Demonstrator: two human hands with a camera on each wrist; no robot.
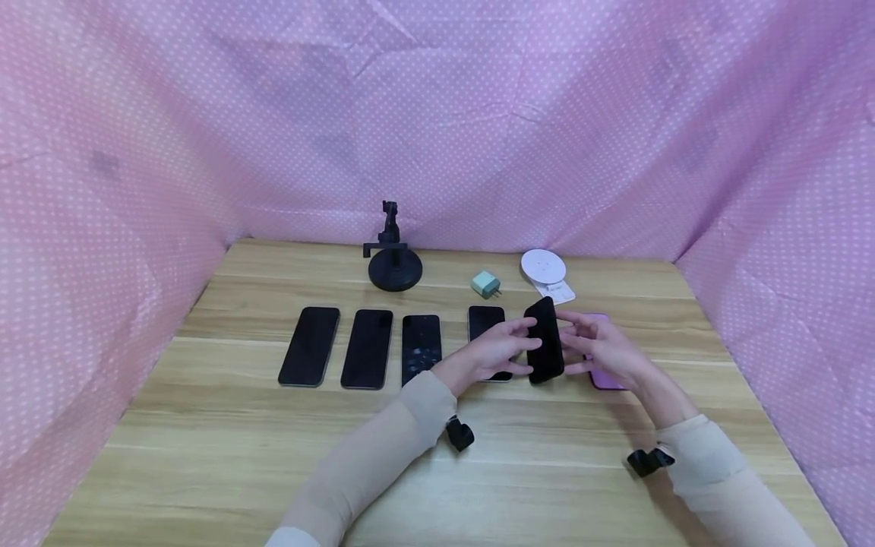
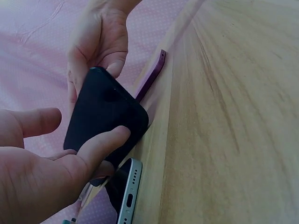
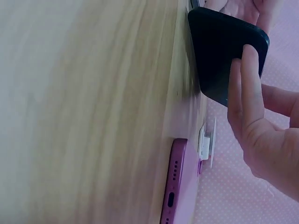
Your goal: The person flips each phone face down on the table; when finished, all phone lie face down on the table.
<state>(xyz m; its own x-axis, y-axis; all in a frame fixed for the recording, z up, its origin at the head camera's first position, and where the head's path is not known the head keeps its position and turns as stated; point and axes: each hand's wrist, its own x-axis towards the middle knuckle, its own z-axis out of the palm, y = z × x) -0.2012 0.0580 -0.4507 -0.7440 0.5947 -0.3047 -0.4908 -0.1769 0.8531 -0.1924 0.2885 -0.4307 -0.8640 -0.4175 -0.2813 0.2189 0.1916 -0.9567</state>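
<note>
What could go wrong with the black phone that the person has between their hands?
1. The black phone is tilted between the left hand and the right hand, with neither wrapped around it, so it might slip.
2. If it slips, it might bang into the silver-edged phone lying close by.
3. The right hand is near the purple phone, so it might bump that one.

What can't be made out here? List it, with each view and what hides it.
Purple phone: head view, middle covered by the right hand; right wrist view, cut off by the bottom edge.
Silver-edged phone: head view, lower part partly behind the left hand.
Part of the right hand: left wrist view, behind the raised phone.
White card: head view, markings too small to read.
</note>
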